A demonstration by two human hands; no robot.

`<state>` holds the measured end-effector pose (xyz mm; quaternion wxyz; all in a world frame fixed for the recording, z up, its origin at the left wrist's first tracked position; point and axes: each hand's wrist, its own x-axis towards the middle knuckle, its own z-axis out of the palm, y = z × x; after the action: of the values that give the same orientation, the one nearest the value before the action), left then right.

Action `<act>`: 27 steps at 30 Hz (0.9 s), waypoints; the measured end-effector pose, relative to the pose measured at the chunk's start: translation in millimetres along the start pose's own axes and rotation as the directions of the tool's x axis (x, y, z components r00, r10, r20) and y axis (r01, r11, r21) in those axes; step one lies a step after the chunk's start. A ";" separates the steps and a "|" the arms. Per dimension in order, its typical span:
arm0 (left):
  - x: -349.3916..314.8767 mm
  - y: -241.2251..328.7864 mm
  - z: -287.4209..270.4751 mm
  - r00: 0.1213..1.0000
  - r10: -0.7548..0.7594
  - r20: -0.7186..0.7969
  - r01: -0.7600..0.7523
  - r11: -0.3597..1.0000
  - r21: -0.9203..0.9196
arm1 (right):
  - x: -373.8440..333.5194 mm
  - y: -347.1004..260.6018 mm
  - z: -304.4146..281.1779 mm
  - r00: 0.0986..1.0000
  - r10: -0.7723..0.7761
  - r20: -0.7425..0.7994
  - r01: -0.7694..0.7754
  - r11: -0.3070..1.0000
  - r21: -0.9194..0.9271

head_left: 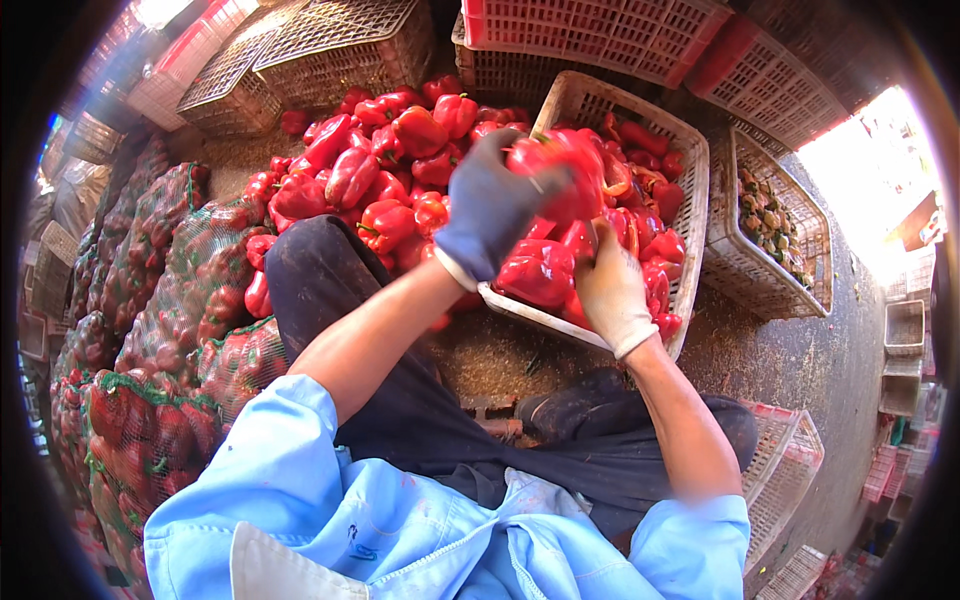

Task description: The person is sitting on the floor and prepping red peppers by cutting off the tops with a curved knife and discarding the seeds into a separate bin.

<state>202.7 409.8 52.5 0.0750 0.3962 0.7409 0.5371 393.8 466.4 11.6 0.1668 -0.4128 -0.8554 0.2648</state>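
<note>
My left hand [488, 205], in a dark blue-grey glove, is closed on a red bell pepper [572, 170] above the near left part of a white plastic crate [694, 220]. The pepper is smeared by motion. Lower and to the right, my right hand [617, 292] wears a cream glove. Its fingers are bent beside glossy red bell peppers [538, 272] in the crate; what they hold, if anything, is hidden. Left of the crate, a loose heap of red bell peppers [350, 178] spreads over the ground.
Green mesh sacks [180, 265] full of red peppers line the left side. Upturned crates [340, 45] and a red crate [600, 35] stand along the back. To the right is a crate [745, 235] of green and brown scraps; another crate [785, 470] sits by my right knee.
</note>
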 end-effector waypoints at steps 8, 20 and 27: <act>17.6 -11.4 -22.4 0.933 -0.227 0.278 0.311 0.899 -0.310 | 7.8 -28.2 -66.7 0.933 0.334 0.136 -0.355 0.785 0.508; -10.6 16.8 -29.3 0.777 0.086 0.624 0.193 0.910 -0.366 | 23.5 -5.1 -76.2 0.956 0.146 0.255 -0.291 0.584 0.758; -34.1 29.1 -25.0 0.872 0.414 0.262 -0.220 0.809 -0.545 | 28.2 19.3 -83.2 0.829 0.489 0.273 -0.523 0.502 0.689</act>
<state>227.0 371.8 76.9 0.2196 0.5767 0.4709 0.6305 430.6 525.0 68.9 0.2164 -0.5341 -0.5169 0.6330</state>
